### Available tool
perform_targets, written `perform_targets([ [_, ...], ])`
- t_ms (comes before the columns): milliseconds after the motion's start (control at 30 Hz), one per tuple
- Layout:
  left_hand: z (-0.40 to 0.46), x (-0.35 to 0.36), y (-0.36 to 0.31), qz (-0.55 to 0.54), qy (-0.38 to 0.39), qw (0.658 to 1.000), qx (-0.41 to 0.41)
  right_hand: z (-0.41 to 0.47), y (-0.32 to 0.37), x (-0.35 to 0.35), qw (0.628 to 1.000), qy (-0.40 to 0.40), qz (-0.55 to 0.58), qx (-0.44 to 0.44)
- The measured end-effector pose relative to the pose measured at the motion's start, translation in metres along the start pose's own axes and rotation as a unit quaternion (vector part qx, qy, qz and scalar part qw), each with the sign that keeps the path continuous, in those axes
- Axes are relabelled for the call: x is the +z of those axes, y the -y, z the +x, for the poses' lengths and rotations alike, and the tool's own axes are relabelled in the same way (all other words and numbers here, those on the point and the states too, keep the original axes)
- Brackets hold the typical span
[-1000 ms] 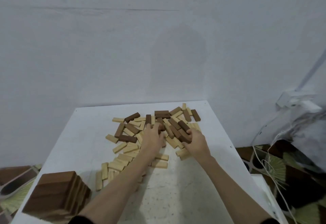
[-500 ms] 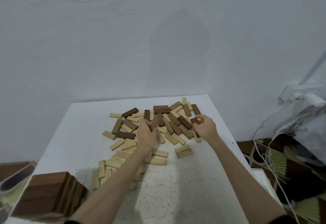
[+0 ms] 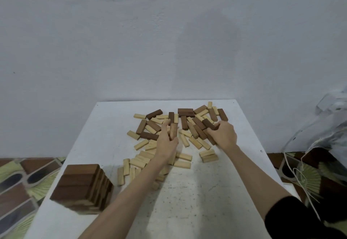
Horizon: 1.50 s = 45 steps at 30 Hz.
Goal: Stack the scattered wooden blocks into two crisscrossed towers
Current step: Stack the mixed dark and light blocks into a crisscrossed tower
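Note:
Several light and dark wooden blocks (image 3: 187, 124) lie scattered over the far half of a white table (image 3: 197, 197). One crisscrossed tower of dark blocks (image 3: 82, 188) stands at the near left corner. My left hand (image 3: 166, 142) holds a brown block (image 3: 173, 130) upright above the pile's middle. My right hand (image 3: 224, 134) grips dark blocks (image 3: 208, 124) at the pile's right side; its fingertips are hidden among them.
A pale wall rises right behind the table. White cables (image 3: 298, 174) and a plastic bag (image 3: 330, 122) hang off the right side. Patterned floor tiles (image 3: 16, 180) show on the left. The table's near half holds only my forearms.
My right hand went from the pile's near right to its far right, then drew back a little onto the dark blocks. My left hand has lifted a brown block upright.

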<state>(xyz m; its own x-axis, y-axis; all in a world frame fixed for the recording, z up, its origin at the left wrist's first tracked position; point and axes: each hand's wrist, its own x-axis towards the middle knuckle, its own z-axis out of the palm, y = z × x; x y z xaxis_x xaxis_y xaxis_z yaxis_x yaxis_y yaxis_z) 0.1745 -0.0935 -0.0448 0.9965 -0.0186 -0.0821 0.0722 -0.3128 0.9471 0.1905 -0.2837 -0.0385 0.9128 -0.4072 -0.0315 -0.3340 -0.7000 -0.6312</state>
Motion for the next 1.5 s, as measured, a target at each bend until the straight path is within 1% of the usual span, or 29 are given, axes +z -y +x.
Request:
perform_targets([
  [100,-0.014,-0.005,-0.003,0.0,0.032,0.999,0.019,-0.028,0.005,-0.002,0.998,-0.001,0.06,0.013],
  [200,-0.037,-0.008,-0.003,0.007,0.065,0.997,0.029,-0.066,0.005,0.001,0.995,0.038,0.085,0.026],
  [267,-0.052,-0.011,0.001,0.015,0.076,0.997,0.023,-0.095,0.003,0.004,0.994,0.056,0.087,0.02],
  [367,-0.073,-0.015,0.011,0.058,0.076,0.995,0.022,-0.131,-0.003,0.012,0.995,0.077,0.064,0.009],
  [433,-0.086,-0.018,0.019,0.104,0.073,0.992,0.019,-0.15,-0.006,0.019,0.996,0.081,0.045,0.009],
  [467,-0.093,-0.02,0.023,0.146,0.077,0.986,0.019,-0.158,-0.007,0.022,0.996,0.082,0.039,0.011],
  [533,-0.102,-0.022,0.032,0.244,0.098,0.964,0.023,-0.171,-0.007,0.027,0.996,0.083,0.029,0.011],
  [600,-0.11,-0.024,0.037,0.318,0.115,0.941,0.025,-0.181,-0.006,0.029,0.996,0.088,0.011,0.011],
  [667,-0.115,-0.024,0.041,0.35,0.111,0.93,0.02,-0.186,-0.004,0.031,0.995,0.096,-0.006,0.014],
  [733,-0.119,-0.023,0.044,0.362,0.102,0.926,0.023,-0.188,-0.003,0.03,0.994,0.11,-0.021,0.016],
  [800,-0.121,-0.022,0.045,0.384,0.1,0.917,0.031,-0.188,-0.002,0.027,0.992,0.127,-0.019,0.02],
  [900,-0.122,-0.022,0.046,0.423,0.102,0.899,0.043,-0.174,-0.002,0.018,0.987,0.133,0.065,0.06],
  [1000,-0.121,-0.021,0.045,0.44,0.106,0.891,0.048,-0.156,0.001,0.003,0.96,0.16,0.2,0.113],
  [1033,-0.121,-0.021,0.045,0.445,0.106,0.888,0.049,-0.151,0.002,-0.002,0.949,0.171,0.23,0.129],
  [1067,-0.121,-0.021,0.044,0.45,0.105,0.885,0.051,-0.146,0.001,-0.004,0.945,0.177,0.237,0.136],
  [1200,-0.121,-0.019,0.042,0.453,0.1,0.884,0.057,-0.136,-0.001,-0.007,0.957,0.195,0.182,0.113],
  [1300,-0.12,-0.019,0.042,0.454,0.095,0.884,0.056,-0.134,-0.004,-0.003,0.973,0.165,0.127,0.105],
  [1367,-0.121,-0.018,0.041,0.453,0.095,0.885,0.055,-0.134,-0.007,0.001,0.976,0.15,0.119,0.1],
  [1500,-0.121,-0.017,0.041,0.452,0.092,0.885,0.06,-0.137,-0.01,0.01,0.976,0.148,0.127,0.095],
])
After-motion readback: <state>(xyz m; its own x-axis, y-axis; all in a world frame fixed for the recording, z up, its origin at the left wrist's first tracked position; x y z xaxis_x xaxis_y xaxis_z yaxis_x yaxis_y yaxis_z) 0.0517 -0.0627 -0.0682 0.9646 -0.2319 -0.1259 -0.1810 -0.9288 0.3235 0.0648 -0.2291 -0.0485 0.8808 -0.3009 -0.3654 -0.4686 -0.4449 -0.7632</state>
